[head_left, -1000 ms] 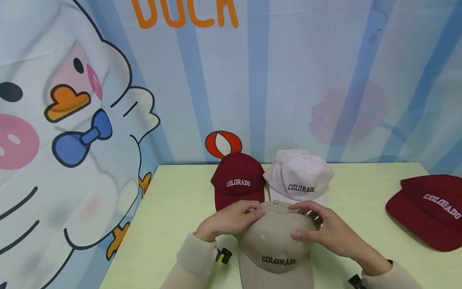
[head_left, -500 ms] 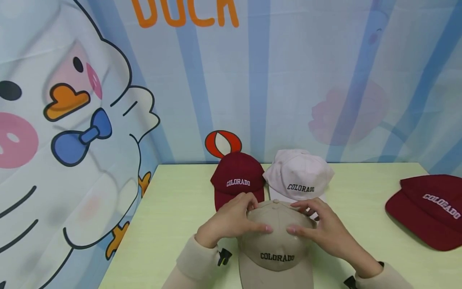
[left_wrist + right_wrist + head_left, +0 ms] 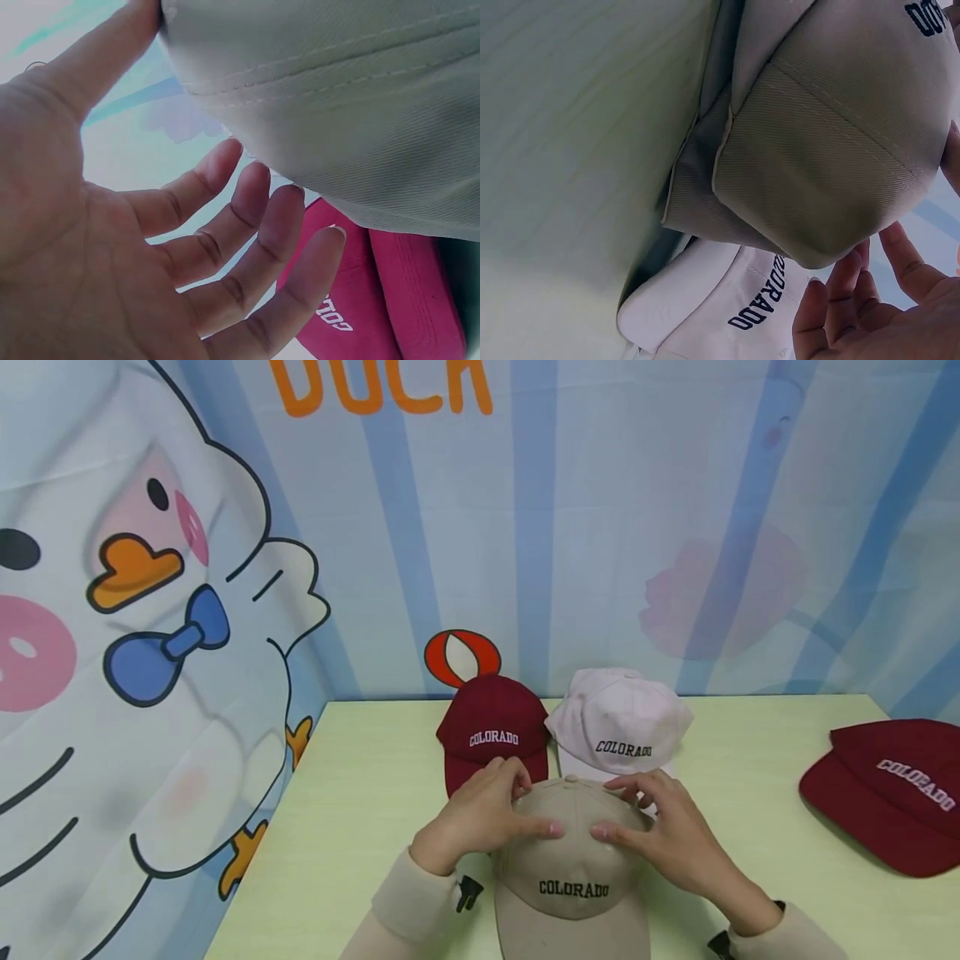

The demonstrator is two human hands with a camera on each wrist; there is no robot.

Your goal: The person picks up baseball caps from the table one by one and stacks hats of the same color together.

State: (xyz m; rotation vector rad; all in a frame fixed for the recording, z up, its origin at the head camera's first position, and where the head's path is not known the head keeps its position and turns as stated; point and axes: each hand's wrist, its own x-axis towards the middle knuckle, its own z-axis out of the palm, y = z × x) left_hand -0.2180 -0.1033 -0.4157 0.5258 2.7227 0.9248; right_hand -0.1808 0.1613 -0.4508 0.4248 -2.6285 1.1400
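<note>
A beige baseball cap lettered COLORADO lies crown up at the front, its brim toward me. My left hand holds the left side of its crown, thumb across the front panel and fingers toward the back. On the opposite side my right hand grips it likewise, and the two thumb tips almost meet. In the left wrist view, fingertips of the left hand reach the crown's edge. The right wrist view shows the fingers of the right hand at the back of the crown.
Behind stand a dark red cap, partly covered by my left hand, and a pale pink cap. Another dark red cap lies at the right. The pale yellow table ends against a printed cloth backdrop.
My left hand has shifted its grip, and its thumb now lies across the crown's front. The right thumb has slid slightly left. The beige cap has barely moved.
</note>
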